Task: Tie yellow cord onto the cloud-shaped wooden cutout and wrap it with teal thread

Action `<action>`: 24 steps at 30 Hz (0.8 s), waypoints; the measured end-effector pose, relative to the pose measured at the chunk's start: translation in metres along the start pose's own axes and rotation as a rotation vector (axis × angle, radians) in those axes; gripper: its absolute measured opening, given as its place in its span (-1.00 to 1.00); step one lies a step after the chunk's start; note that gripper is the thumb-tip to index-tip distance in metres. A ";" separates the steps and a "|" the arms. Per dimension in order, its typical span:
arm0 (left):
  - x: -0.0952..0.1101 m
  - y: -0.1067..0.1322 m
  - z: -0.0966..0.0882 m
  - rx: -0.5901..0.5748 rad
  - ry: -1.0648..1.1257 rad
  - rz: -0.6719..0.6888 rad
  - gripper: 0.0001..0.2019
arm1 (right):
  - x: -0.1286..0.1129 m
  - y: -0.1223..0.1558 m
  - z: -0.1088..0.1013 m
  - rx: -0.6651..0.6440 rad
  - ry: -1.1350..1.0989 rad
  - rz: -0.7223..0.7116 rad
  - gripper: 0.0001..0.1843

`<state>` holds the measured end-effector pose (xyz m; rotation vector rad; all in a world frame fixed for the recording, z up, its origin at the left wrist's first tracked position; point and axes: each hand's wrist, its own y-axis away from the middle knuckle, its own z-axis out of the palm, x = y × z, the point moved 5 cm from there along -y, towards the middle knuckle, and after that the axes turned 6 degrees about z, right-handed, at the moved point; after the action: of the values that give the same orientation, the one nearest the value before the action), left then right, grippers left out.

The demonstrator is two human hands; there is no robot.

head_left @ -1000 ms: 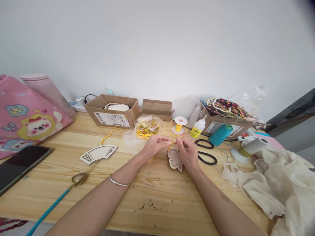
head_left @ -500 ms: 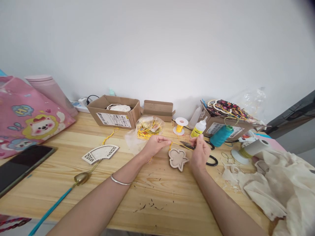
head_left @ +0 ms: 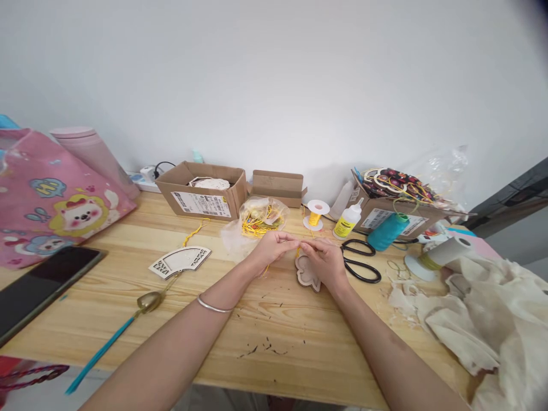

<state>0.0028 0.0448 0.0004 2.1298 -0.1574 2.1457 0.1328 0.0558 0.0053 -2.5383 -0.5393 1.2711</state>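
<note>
Fingertips of my left hand [head_left: 277, 250] and my right hand [head_left: 324, 261] meet in a pinch over the table. Between them runs a thin yellow cord [head_left: 298, 252], mostly covered by the fingers. A flower-shaped wooden piece [head_left: 305, 273] lies below, at the end of the cord, partly hidden by my right hand. Just right of that hand, the black-handled scissors [head_left: 362, 269] rest on the wood, their blades out of sight. Behind stand a spool of yellow cord [head_left: 315, 216] and a yellow-labelled glue bottle [head_left: 348, 220].
On the left lie a fan-shaped wooden piece [head_left: 182, 261] with a teal tassel [head_left: 100, 357] and a phone [head_left: 47, 291]. Cardboard boxes [head_left: 201, 204] line the wall. A bag of cords [head_left: 262, 220], a teal thread cone [head_left: 387, 231] and cream cloth [head_left: 483, 319] also occupy the table.
My right hand has moved left from beside the scissors to meet my left hand at the cord. It now covers part of the flower-shaped piece. The view has shifted slightly.
</note>
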 end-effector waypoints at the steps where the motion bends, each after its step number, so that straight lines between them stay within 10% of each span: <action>1: -0.001 0.000 0.000 0.000 -0.002 0.000 -0.68 | 0.001 0.000 0.000 -0.001 0.002 -0.004 -0.74; 12: 0.000 0.002 -0.002 -0.122 0.269 -0.111 -0.75 | 0.000 0.001 -0.003 0.045 -0.049 0.021 -0.68; 24: 0.001 0.003 0.003 -0.060 0.088 -0.029 -0.73 | -0.003 0.001 -0.007 0.044 -0.106 0.095 -0.62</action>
<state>0.0049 0.0411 0.0019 1.9889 -0.1800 2.1849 0.1366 0.0536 0.0111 -2.4985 -0.4123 1.4404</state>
